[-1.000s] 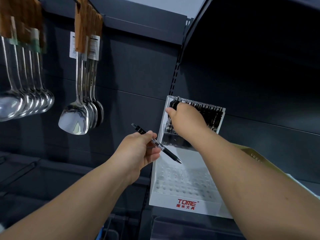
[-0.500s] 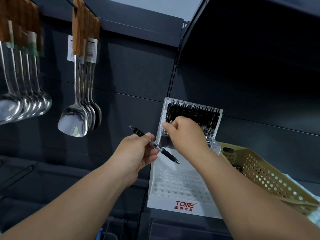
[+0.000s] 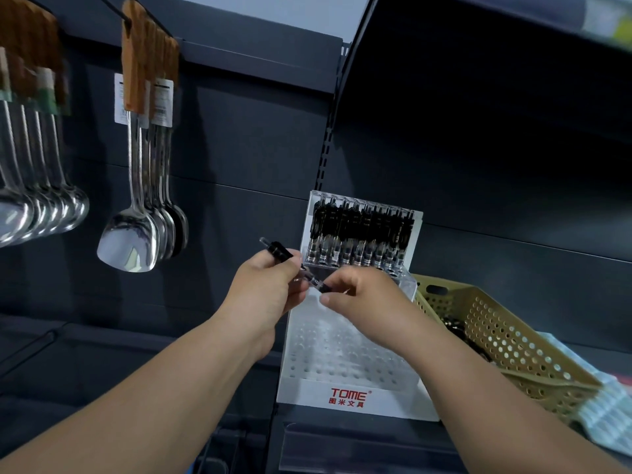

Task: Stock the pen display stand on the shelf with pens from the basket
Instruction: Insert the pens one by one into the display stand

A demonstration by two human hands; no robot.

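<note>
Our left hand (image 3: 270,289) and right hand (image 3: 366,295) both pinch one pen (image 3: 280,250) just over the display stand (image 3: 349,395): far row (image 3: 362,230) filled, nearer holes (image 3: 342,350) bare, so plenty left; basket (image 3: 506,336) waits at right.

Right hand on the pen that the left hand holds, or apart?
Touching. The head view shows the right hand pinching the tip end of the pen between thumb and forefinger, while the left hand grips its middle.
</note>
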